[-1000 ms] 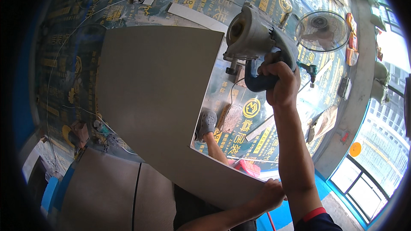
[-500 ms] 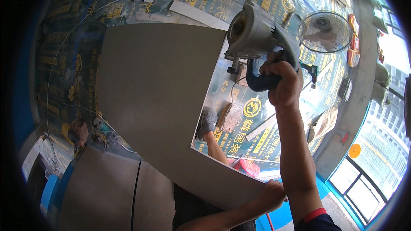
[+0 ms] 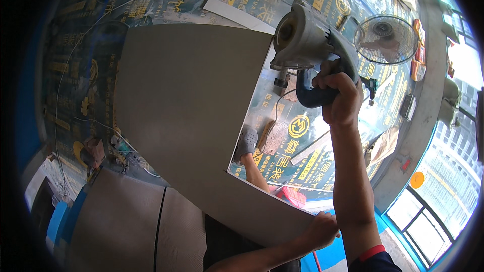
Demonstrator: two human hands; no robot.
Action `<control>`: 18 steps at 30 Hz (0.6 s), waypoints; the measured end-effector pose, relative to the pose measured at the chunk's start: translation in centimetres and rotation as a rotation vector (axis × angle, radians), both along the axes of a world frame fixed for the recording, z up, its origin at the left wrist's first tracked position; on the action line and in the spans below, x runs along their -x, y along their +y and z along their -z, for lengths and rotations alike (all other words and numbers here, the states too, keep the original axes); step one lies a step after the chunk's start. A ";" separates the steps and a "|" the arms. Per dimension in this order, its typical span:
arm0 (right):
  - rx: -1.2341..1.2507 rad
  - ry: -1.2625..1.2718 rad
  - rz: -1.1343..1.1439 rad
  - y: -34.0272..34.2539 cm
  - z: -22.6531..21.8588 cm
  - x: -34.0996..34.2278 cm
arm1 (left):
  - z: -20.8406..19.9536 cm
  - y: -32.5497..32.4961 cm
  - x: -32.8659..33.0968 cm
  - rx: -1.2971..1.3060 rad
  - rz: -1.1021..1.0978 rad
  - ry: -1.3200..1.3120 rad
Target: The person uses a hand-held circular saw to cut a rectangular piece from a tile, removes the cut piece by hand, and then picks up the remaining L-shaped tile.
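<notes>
My right hand point(image 3: 344, 95) is wrapped round the dark handle of a grey circular saw point(image 3: 311, 35). The saw sits at the far right corner of a large grey-brown board point(image 3: 191, 80); its blade is hidden, so I cannot tell whether it touches the board. That board has an L-shaped outline, with a notch on its right side. My left hand point(image 3: 322, 230) grips the board's near right edge, fingers curled over it, just left of my right forearm. Through the notch a foot in a grey clog point(image 3: 246, 141) shows on the floor.
A round wire-caged fan point(image 3: 385, 39) stands beyond the saw, with a green power tool point(image 3: 371, 88) nearer. A pale strip point(image 3: 237, 15) lies past the board. More panels point(image 3: 116, 221) are at the near left. A thin cord point(image 3: 277, 105) hangs below the saw. Windows line the right.
The whole view has shifted slightly, so saw, board and right hand appear a little further right. Both hands keep their holds; the saw stays at the same board corner.
</notes>
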State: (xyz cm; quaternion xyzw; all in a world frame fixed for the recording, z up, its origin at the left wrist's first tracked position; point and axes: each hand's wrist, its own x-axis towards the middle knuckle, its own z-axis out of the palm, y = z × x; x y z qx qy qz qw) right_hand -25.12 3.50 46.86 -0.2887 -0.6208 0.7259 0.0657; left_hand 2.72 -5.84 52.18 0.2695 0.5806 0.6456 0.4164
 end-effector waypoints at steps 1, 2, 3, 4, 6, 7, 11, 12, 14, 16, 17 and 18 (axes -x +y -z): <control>-0.002 0.000 -0.007 0.1 0.0 0.0 | 0.0 0.0 -0.1 0.004 0.013 0.004; -0.002 0.000 -0.008 0.1 0.0 0.0 | 0.0 0.0 -0.2 0.008 0.027 0.007; 0.005 0.013 -0.022 0.1 -0.1 0.1 | 0.1 0.0 -0.4 0.009 0.026 0.007; 0.012 0.026 -0.036 0.1 -0.1 0.1 | 0.2 0.0 -0.7 0.012 0.054 0.002; 0.006 0.020 -0.041 0.1 -0.2 0.2 | 0.2 0.0 -0.5 0.015 0.083 -0.003; 0.000 0.014 -0.046 0.1 -0.2 0.2 | 0.0 0.0 0.0 0.010 0.069 0.001; 0.010 0.032 -0.083 0.7 0.1 0.1 | 0.1 0.1 -0.1 0.025 0.102 0.040; 0.000 0.028 -0.078 0.5 0.0 0.2 | 0.1 0.1 -0.1 0.026 0.101 0.039; -0.010 0.024 -0.074 0.3 -0.1 0.3 | 0.1 0.2 -0.1 0.045 0.124 0.044; -0.010 0.006 -0.069 0.4 -0.2 0.4 | 0.0 0.2 0.1 0.057 0.149 0.056; -0.011 0.006 -0.069 0.4 -0.2 0.4 | -0.1 0.2 0.1 0.070 0.174 0.070; -0.005 0.012 -0.079 0.5 -0.2 0.4 | -0.1 0.3 0.0 0.070 0.173 0.069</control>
